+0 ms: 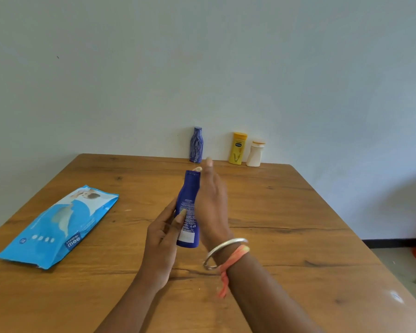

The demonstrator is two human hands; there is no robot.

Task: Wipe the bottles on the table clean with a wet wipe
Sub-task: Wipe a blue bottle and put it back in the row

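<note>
Bottles were the job, and one of them, a dark blue bottle (189, 207), was held up above the table (286, 212) between the two hands. The left hand (162, 239) gripped its lower half, thumb laid across the printed back label and fingers curled behind. The right hand (211, 200) lay along the bottle's right side with its fingers straight and together, reaching past the cap end; whether a wipe sat under that palm could not be told, since none showed. The bottle's long axis ran away from the person, cap end tipped up and toward the wall, base toward the wrists. It looked like a light, rigid plastic container with a smooth skin, likely slippery once wet, so a hold round the lower body seemed the sound place to steady it while the other hand rubbed along its length. Left of the blue bottle, well apart, a blue pack of wet wipes (58, 227) lay flat on the table. Beyond the blue bottle, at the table's far edge by the wall, stood a patterned blue bottle (196, 145), a yellow bottle (237, 149) and, just beside that, a white bottle (255, 153), all upright.
</note>
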